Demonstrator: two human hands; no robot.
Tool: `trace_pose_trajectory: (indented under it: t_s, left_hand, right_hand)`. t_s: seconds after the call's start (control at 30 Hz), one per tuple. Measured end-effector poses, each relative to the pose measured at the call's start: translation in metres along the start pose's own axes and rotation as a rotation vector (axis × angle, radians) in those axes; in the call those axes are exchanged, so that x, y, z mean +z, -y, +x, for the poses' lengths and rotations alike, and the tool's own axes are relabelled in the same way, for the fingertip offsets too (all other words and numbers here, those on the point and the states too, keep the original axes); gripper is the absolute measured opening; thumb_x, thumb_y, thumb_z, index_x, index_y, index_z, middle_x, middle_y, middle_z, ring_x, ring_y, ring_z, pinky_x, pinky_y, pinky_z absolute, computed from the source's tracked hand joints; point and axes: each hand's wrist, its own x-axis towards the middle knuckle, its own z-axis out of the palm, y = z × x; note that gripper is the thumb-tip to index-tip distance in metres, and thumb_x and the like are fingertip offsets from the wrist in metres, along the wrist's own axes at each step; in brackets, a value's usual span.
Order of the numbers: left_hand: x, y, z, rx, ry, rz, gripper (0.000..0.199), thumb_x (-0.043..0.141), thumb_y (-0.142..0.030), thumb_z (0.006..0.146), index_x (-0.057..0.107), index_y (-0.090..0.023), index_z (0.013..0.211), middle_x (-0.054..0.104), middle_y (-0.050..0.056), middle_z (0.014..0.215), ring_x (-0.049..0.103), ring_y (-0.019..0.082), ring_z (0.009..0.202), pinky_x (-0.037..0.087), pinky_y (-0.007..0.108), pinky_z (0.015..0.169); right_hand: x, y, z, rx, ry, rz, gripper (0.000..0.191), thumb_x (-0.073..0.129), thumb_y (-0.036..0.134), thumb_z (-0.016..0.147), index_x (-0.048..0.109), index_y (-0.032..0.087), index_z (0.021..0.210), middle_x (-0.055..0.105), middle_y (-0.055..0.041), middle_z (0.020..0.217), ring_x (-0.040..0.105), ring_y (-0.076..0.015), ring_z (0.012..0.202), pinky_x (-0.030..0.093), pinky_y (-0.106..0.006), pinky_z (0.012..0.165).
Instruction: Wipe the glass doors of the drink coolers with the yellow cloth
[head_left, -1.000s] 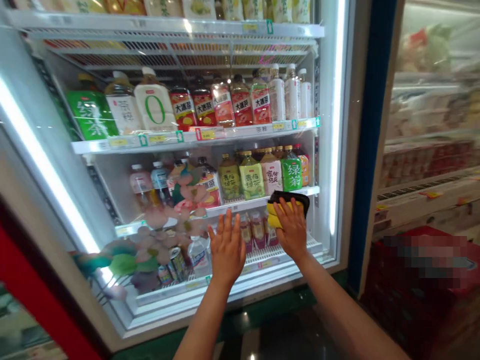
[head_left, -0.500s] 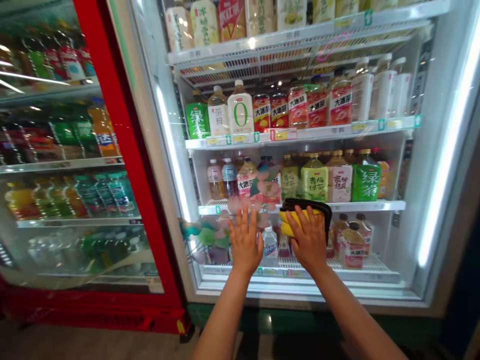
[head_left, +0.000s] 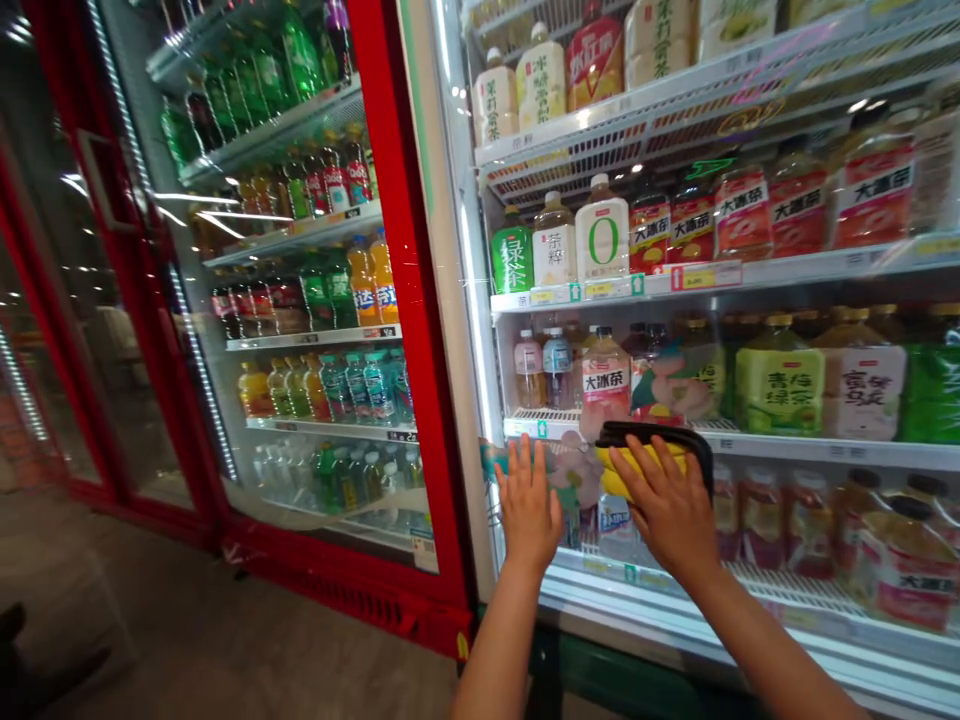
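Note:
My left hand [head_left: 529,500] lies against the fridge's glass door with its fingers spread, holding nothing. Just right of it, my right hand [head_left: 671,505] presses a folded yellow cloth with a black edge [head_left: 694,445] to the glass. Its fingers lie over the cloth's front, and the thumb side hides part of it. Faded flower stickers [head_left: 577,475] show on the glass between and around both hands. Behind the glass, at hand height, a shelf carries tea bottles, among them a pink-labelled bottle [head_left: 606,380] and a light green one [head_left: 780,380].
To the left stands a second drinks fridge with a red frame [head_left: 420,300], its shelves lined with bottles. The pale door frame [head_left: 442,250] of my fridge runs between them. Below lies a grey floor [head_left: 322,640].
The view has swung left and closer, so more of the red fridge shows. Both hands, with the cloth under the right one, have shifted left across the glass relative to the bottles behind.

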Motion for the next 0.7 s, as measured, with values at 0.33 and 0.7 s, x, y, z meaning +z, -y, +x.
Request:
trace_pose_trajectory:
  t_s: [0.33,0.7]
  left_hand:
    - [-0.007,0.042,-0.013,-0.090,0.011,0.032,0.088,0.054,-0.006,0.084,0.019,-0.026,0.162,0.021,0.013,0.170,0.015,0.032,0.157,0.028,0.064,0.122]
    - [-0.012,0.064,-0.017,-0.138,-0.037,0.044,0.077,0.048,-0.005,0.086,0.028,-0.019,0.159,0.027,0.013,0.168,0.018,0.029,0.157,0.027,0.062,0.123]
  right_hand:
    - [0.032,0.070,0.058,-0.163,-0.001,0.094,0.060,0.057,0.017,0.090,0.053,0.034,0.147,0.048,-0.0026,0.159,0.029,-0.0302,0.153,0.011,-0.058,0.125]
    - [0.049,0.107,0.112,-0.226,-0.015,0.060,0.052,0.058,0.019,0.094,0.056,0.032,0.145,0.048,-0.0013,0.158,0.027,-0.0308,0.154,0.008,-0.060,0.125]
